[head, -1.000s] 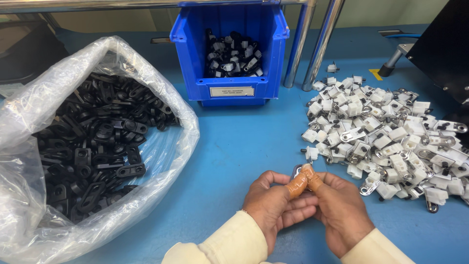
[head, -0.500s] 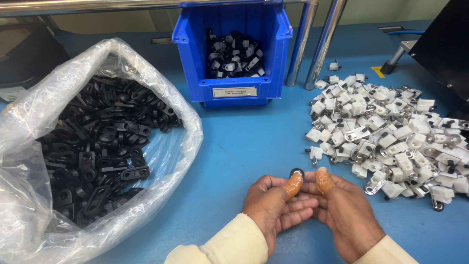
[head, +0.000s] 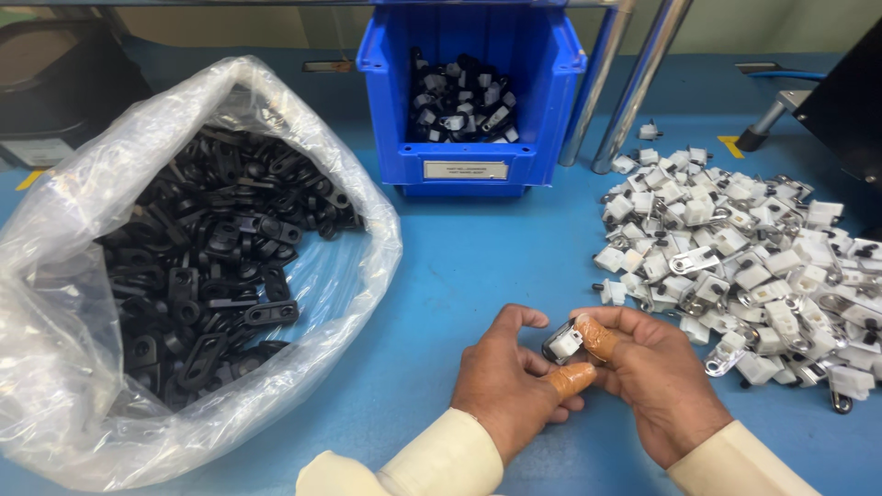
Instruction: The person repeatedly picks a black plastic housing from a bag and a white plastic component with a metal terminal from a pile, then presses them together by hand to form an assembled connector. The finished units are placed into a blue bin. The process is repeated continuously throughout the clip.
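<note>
The right hand [head: 666, 386] and the left hand [head: 510, 381] meet low in the frame, just right of centre, both closed on one small white and metal clip part [head: 562, 342]. The right thumb, capped in an orange rubber finger cot [head: 595, 335], presses the part from the right; the left thumb wears a like cot [head: 570, 378] and lies just under it, while the left fingers curl round the near side.

Half a second ago the two thumbs stood side by side with only a dark sliver of the part showing between them; now the part is turned up so its white body and a dark round end face the camera. I judge from this that the piece has been seated or rotated in the fingers and is being pressed together or checked.

Outward on the blue table [head: 478, 266]: to the right, a loose heap of white plastic and bright metal clip parts [head: 744, 243]; to the left, a clear plastic bag [head: 55, 367] lying open, full of flat black plastic brackets [head: 202, 276]; at upper centre, a blue plastic bin [head: 470, 92] holding mixed black and white pieces, with two slanted metal tubes [head: 620, 83] beside it.

Whether a black bracket is already joined to the held part cannot be told; the fingers cover most of it. Both cream sleeves are cut off by the lower edge, and a dark machine at the far right is only partly in view.
</note>
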The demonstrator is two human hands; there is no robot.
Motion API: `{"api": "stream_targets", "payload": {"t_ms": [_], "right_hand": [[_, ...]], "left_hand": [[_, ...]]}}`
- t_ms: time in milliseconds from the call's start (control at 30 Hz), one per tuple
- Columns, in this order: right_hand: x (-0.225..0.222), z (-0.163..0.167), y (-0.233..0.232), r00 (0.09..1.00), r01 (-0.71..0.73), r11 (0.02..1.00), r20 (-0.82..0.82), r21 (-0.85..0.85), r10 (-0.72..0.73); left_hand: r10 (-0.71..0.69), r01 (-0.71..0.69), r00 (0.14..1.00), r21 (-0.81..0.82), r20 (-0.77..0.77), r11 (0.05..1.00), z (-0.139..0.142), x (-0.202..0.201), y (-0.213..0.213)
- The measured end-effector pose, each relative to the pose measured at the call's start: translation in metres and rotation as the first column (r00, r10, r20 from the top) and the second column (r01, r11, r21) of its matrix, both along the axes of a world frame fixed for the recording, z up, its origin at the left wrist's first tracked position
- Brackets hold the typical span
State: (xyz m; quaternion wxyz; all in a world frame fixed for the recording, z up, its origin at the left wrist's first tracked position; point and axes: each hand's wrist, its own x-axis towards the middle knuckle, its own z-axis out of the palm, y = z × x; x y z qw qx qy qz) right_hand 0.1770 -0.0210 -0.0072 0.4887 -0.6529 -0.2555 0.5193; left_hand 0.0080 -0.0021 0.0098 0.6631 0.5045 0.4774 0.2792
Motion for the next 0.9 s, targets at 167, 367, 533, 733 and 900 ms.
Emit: {"api": "stream_targets", "payload": {"t_ms": [167, 367, 533, 733, 900], "right_hand": [[-0.015, 0.012, 0.002, 1.0, -0.005, 0.999, -0.006, -0.037, 0.005], [-0.033, 0.024, 0.006, 0.997, -0.058, 0.993, 0.045, -0.103, 0.063], [-0.043, 0.021, 0.013, 0.995, -0.081, 0.986, 0.037, -0.147, 0.088], [-0.04, 0.012, 0.02, 0.987, -0.142, 0.985, -0.086, -0.097, 0.134], [-0.045, -0.002, 0.024, 0.98, -0.173, 0.985, 0.101, 0.002, 0.172]], "left_hand": [[0.062, -0.027, 0.989, 0.251, -0.133, 0.968, 0.011, -0.008, -0.001], [0.156, -0.13, 0.981, 0.207, -0.116, 0.97, 0.013, -0.018, -0.002], [0.238, -0.226, 0.96, 0.096, -0.145, 0.969, 0.009, -0.028, 0.002], [0.291, -0.291, 0.952, 0.014, -0.093, 0.957, 0.006, -0.039, 0.003], [0.296, -0.279, 0.935, 0.109, -0.198, 0.954, 0.003, -0.041, 0.0]]}}
